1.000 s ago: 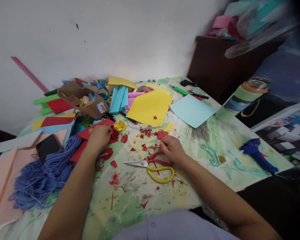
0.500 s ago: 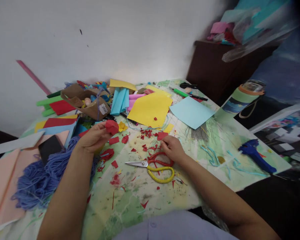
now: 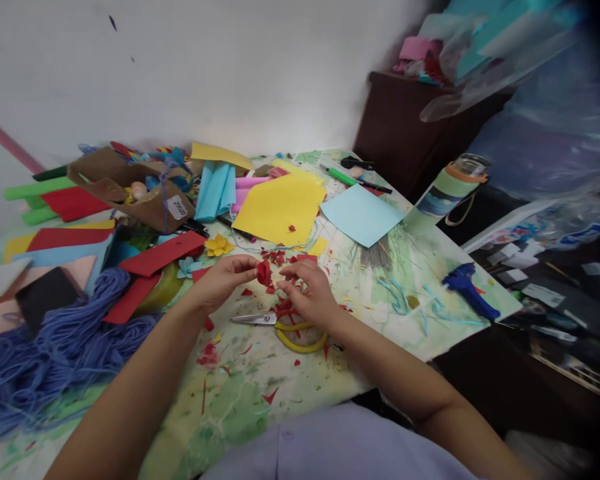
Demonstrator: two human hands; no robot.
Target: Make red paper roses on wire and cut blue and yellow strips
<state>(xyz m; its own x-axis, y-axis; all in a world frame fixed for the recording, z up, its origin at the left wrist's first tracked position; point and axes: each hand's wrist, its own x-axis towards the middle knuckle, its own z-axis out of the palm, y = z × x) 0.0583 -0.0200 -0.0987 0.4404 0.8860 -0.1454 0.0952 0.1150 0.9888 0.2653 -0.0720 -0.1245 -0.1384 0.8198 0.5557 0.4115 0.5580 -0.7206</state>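
Observation:
My left hand (image 3: pixel 227 280) pinches a small red paper flower (image 3: pixel 264 272) between thumb and fingertips, raised over the table. My right hand (image 3: pixel 307 290) hovers just right of the flower, its thumb and fingers curved and apart; whether the fingertips touch the petals I cannot tell. Under that hand lie scissors with yellow and red handles (image 3: pixel 300 343), their blades pointing left; the red handle is mostly covered. Red paper scraps (image 3: pixel 277 257) are scattered around both hands. A yellow paper flower (image 3: pixel 219 245) rests beyond my left hand.
Blue yarn (image 3: pixel 65 360), a dark phone-like slab (image 3: pixel 47 300) and red paper strips (image 3: pixel 163 253) lie at left. Yellow paper (image 3: pixel 280 207) and light blue paper (image 3: pixel 363 215) are at the back. A blue glue gun (image 3: pixel 470 290) and a bottle (image 3: pixel 450 190) stand to the right.
My left hand has moved right and the red paper flower now shows from another side. My right hand has come off the table toward it, its fingers spreading. The view has shifted.

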